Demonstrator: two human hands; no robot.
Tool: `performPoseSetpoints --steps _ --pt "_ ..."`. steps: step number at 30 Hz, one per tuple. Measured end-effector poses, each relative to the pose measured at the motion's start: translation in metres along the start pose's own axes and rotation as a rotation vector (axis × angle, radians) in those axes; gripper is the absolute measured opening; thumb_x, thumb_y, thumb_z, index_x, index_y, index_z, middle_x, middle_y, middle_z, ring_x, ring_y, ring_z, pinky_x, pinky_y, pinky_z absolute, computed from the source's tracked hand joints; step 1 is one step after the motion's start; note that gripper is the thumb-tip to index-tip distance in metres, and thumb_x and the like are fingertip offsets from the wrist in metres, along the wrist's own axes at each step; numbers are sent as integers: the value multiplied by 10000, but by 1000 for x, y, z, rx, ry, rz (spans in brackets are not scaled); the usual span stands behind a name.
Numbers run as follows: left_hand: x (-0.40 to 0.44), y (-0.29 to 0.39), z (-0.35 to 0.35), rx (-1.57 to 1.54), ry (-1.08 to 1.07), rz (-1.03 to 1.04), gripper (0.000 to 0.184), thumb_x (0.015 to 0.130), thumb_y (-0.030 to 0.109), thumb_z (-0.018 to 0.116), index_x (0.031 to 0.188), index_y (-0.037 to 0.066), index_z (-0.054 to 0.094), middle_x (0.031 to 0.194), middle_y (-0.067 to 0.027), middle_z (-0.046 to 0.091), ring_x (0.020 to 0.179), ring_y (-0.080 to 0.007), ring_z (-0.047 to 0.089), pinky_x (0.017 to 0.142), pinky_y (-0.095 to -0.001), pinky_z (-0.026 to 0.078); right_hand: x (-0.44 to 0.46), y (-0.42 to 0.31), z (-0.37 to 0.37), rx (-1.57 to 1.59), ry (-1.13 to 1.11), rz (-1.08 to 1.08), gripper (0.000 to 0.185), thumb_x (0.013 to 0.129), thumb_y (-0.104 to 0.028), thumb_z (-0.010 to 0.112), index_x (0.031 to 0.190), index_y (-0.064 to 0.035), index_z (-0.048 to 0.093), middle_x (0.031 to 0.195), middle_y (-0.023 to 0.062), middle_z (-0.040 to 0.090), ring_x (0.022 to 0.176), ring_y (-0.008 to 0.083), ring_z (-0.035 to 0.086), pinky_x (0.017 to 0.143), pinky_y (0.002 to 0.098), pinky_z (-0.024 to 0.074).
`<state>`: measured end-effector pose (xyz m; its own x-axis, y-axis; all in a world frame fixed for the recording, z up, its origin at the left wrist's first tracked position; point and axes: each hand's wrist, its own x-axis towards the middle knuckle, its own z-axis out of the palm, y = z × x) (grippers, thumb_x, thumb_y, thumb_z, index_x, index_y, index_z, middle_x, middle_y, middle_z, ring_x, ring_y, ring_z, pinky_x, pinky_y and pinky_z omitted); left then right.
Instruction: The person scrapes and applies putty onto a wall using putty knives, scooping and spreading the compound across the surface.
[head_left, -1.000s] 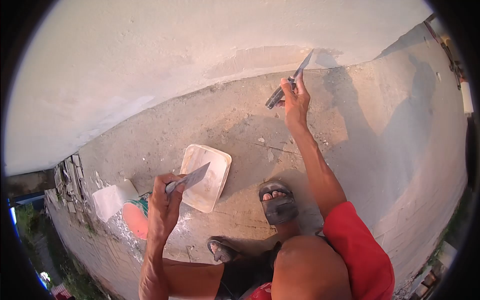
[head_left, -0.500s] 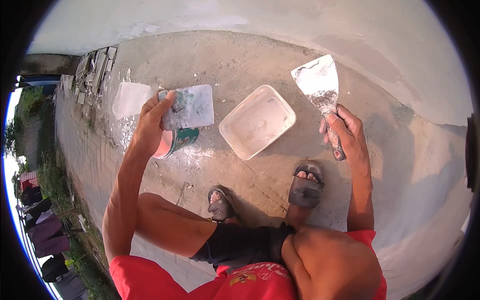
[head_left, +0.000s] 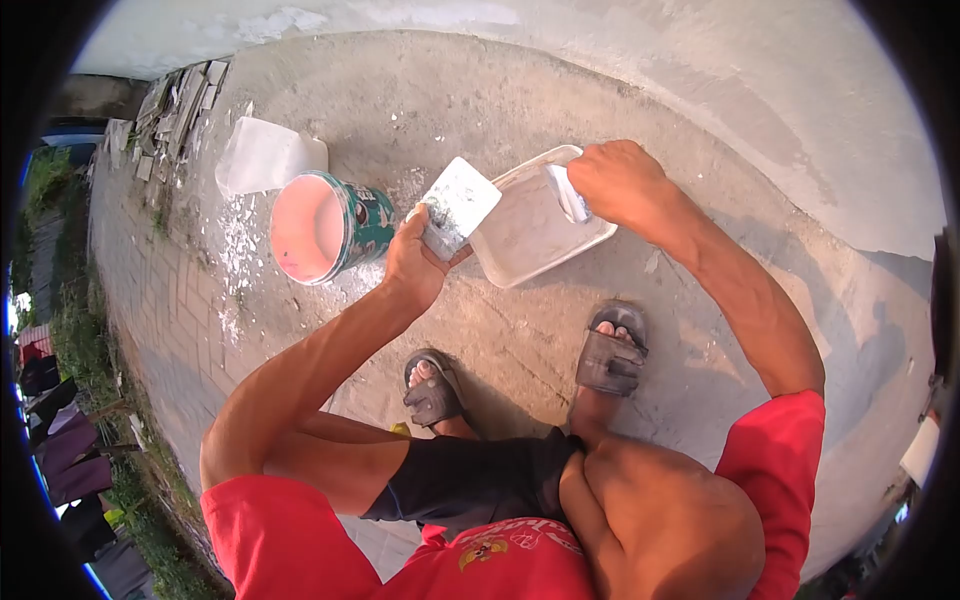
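My left hand (head_left: pixel 416 264) is closed on a flat rectangular scraper plate (head_left: pixel 462 206) smeared with white putty, its thumb on top. The plate is held at the left edge of a shallow white plastic tub (head_left: pixel 545 262), overlapping its rim. My right hand (head_left: pixel 622 188) wraps round the handle of a putty knife, which the fingers hide. The putty knife's blade (head_left: pixel 570 196) points down into the tub at its right side. A whitish film coats the tub's inside.
A green bucket (head_left: pixel 368 222) with a pinkish inside lies tipped left of the plate. Behind it is a white translucent container (head_left: pixel 268 158). White flakes (head_left: pixel 240 245) litter the paving. Broken strips (head_left: pixel 180 115) are piled far left. A pale wall (head_left: pixel 780 110) curves behind. Sandalled feet stand in front.
My right hand has brought the putty knife left and down into the tub. My left hand has moved the plate right and turned it, uncovering the bucket.
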<state>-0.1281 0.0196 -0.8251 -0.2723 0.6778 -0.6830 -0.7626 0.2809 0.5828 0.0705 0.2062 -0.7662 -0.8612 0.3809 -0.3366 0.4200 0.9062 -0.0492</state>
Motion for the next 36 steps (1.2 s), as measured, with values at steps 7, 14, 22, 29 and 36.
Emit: performPoseSetpoints --steps 7,14,22,29,36 --pt "-1 -32 58 -126 -46 -4 402 1072 318 265 1383 91 383 1379 -83 507 1291 -260 493 1114 -577 360 6 -8 10 -488 -291 166 86 644 -13 723 716 -58 735 696 67 707 677 213 715 495 368 560" --pt "-3 -49 76 -260 -10 24 429 1071 314 237 1411 76 344 1401 -88 474 1319 -261 448 1145 -600 297 -7 -35 10 -532 -279 47 62 648 -72 746 709 -74 735 678 27 688 636 210 705 438 379 547" --pt "4 -56 67 -300 -45 8 428 1065 330 238 1403 110 383 1402 -65 494 1295 -234 467 1097 -558 285 3 -41 29 -340 -140 -103 106 634 -105 756 717 -46 729 683 72 695 589 222 696 425 396 547" --pt "0 -54 70 -297 -49 34 417 1069 301 233 1397 73 353 1392 -98 485 1324 -263 440 1145 -615 280 -3 -20 -1 -120 -133 -57 85 718 -77 692 778 -35 736 806 152 726 774 256 726 630 380 581" --pt "9 -56 63 -268 -33 30 401 1066 293 279 1394 78 358 1371 -88 503 1317 -245 445 1111 -601 322 -29 45 -11 522 -365 203 228 803 -141 675 939 35 724 779 137 706 646 204 677 558 367 515"
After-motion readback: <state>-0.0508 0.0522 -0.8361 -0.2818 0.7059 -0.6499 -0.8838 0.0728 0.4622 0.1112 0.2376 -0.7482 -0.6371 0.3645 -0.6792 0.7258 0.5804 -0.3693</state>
